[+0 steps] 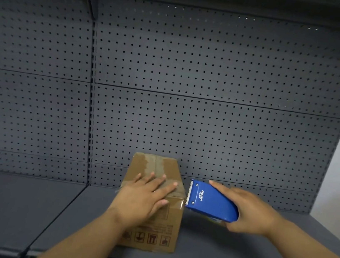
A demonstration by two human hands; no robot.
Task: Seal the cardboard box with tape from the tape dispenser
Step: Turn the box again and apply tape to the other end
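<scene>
2 hands are busy: our left hand (144, 199) lies flat, fingers (156, 185) straight, on the taped top of the cardboard box (152, 220) standing on the shelf (234, 254). Our right hand (249, 212) grips the blue tape dispenser (211, 201) just beside the box's right edge. We judge the box light and stiff, best steadied from above; the tape looks slick.
</scene>
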